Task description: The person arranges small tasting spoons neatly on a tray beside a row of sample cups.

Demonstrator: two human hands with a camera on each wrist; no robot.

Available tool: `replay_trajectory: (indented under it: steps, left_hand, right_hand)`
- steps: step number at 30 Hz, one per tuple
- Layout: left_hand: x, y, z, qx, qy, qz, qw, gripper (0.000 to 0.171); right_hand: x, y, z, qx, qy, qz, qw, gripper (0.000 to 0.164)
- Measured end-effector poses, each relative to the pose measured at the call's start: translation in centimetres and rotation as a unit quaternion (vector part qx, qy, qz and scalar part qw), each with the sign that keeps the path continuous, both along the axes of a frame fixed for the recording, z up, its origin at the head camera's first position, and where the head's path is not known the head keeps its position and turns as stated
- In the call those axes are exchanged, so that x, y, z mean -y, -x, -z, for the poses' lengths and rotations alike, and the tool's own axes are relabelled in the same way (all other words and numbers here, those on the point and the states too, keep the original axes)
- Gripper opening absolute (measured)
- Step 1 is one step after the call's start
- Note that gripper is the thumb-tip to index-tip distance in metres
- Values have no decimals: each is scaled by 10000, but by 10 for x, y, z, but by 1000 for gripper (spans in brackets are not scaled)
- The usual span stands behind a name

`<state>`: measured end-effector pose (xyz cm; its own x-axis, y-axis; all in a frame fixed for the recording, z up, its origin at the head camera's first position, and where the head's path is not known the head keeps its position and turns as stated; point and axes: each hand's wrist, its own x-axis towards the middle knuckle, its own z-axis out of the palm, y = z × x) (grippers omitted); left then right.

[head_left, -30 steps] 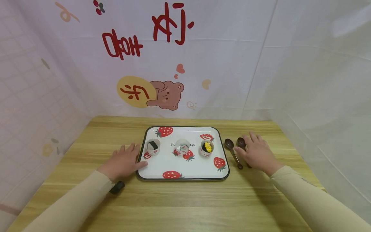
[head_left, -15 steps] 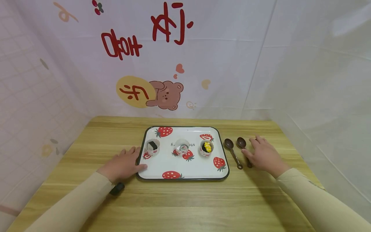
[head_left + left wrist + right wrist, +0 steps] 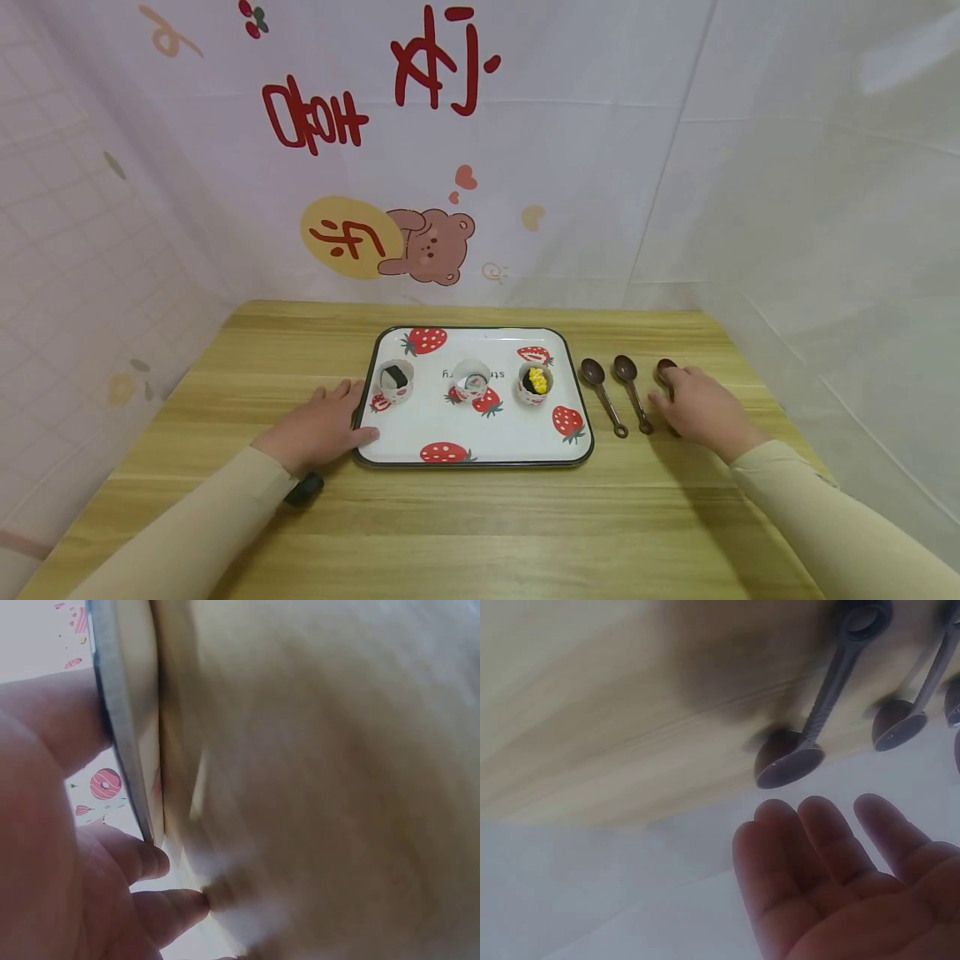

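My left hand (image 3: 318, 429) rests at the left edge of the white strawberry tray (image 3: 495, 442), its thumb over the rim; in the left wrist view the other fingers of the left hand (image 3: 45, 825) lie outside that rim. To the right of the tray, three brown measuring spoons lie in a row: a left spoon (image 3: 594, 372), a middle spoon (image 3: 625, 368) and a right spoon (image 3: 664, 367). My right hand (image 3: 708, 408) is over the right spoon and hides most of its handle. In the right wrist view, its fingers (image 3: 829, 836) are extended near that spoon's bowl (image 3: 789, 766).
On the tray stand three small paper cups: a left cup (image 3: 395, 398) with a black-and-white piece, a middle cup (image 3: 471, 371) with a pale piece, and a right cup (image 3: 533, 398) with a black-and-yellow piece. White printed cloth (image 3: 570, 150) encloses the wooden table (image 3: 480, 533).
My right hand has moved rightward, from the middle spoon to the right spoon, uncovering the middle one. The left hand has stayed at the tray's edge.
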<state>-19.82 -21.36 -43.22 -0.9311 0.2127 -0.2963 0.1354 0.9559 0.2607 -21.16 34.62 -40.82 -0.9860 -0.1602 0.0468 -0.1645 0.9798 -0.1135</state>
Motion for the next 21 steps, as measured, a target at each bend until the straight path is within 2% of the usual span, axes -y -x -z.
replay_trajectory:
  steps: [7,17,21]
  left_hand:
    - [1,-1,2,-83,-30,31,10000,104]
    - [0,-4,2,-111,-4,3,9999,103]
    - [-1,-4,2,-151,25,11,9999,102]
  right_hand:
    - [-9,-1,0,140,-265,27,9995,48]
    - [-23,2,5,465,-178,186,9986,47]
    - [-25,2,5,549,-157,258,9980,42]
